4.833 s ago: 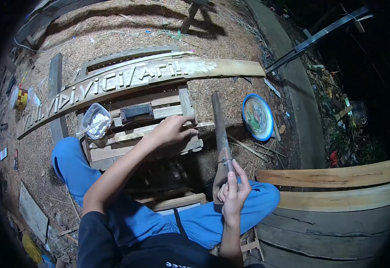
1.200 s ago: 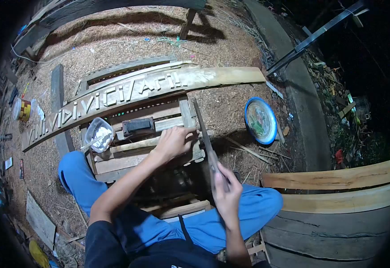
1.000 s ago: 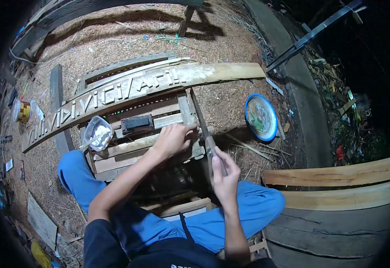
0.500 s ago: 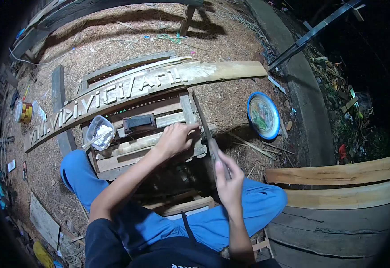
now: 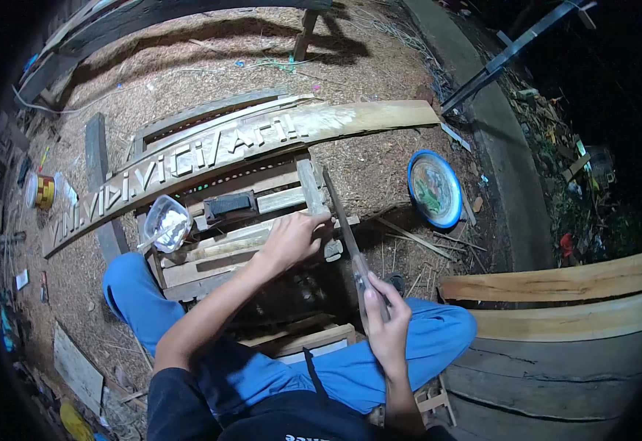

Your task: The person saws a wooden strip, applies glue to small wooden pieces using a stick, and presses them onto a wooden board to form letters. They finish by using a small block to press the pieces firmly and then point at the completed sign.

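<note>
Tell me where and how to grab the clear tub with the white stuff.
I'd grip the tub by the far-left and near-right walls, coming from above. It sits open side up with white stuff inside, so keep it level. The stick juts over the near-left rim, and the black block is close on the right; both sides look worse.

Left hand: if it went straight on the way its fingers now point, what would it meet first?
The left hand points toward the long blade held in the right hand, so it would likely meet that blade first; the height gap between them is unclear.
</note>
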Demonstrator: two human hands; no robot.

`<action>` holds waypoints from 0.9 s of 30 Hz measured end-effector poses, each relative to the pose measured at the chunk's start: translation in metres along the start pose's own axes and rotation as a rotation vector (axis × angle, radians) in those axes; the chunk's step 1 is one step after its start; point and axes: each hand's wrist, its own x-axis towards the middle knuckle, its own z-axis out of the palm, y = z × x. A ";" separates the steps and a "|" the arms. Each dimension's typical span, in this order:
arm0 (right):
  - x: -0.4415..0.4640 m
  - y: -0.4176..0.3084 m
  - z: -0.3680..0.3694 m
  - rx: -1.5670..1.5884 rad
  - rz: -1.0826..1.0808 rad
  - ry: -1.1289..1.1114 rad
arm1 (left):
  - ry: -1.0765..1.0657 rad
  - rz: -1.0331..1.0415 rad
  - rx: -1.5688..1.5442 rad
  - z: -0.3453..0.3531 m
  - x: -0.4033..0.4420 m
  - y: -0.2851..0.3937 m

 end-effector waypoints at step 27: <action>0.005 0.008 -0.007 -0.041 -0.074 -0.001 | 0.084 -0.020 0.039 -0.001 0.001 0.004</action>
